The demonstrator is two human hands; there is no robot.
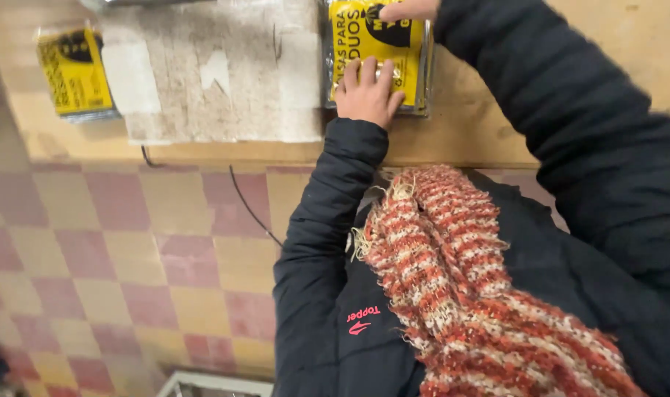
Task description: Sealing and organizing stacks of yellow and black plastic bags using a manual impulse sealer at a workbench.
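Note:
A yellow and black plastic packet (pixel 371 44) lies on a wooden table (pixel 467 140) in front of me. My left hand (pixel 368 92) rests flat on the packet's near edge, fingers together and pressing down. My right hand (pixel 408 9) touches the packet's far part at the top of the view; only a few fingers show, the rest is cut off. Both arms wear dark padded sleeves, and a red and white knitted scarf (pixel 452 279) hangs from my neck.
A second yellow and black packet (pixel 74 70) lies at the table's left end. A worn white and grey sheet (pixel 217 73) covers the table between the packets. Below is a pink and yellow checkered floor (pixel 114 257) with a thin dark cable (pixel 250 209).

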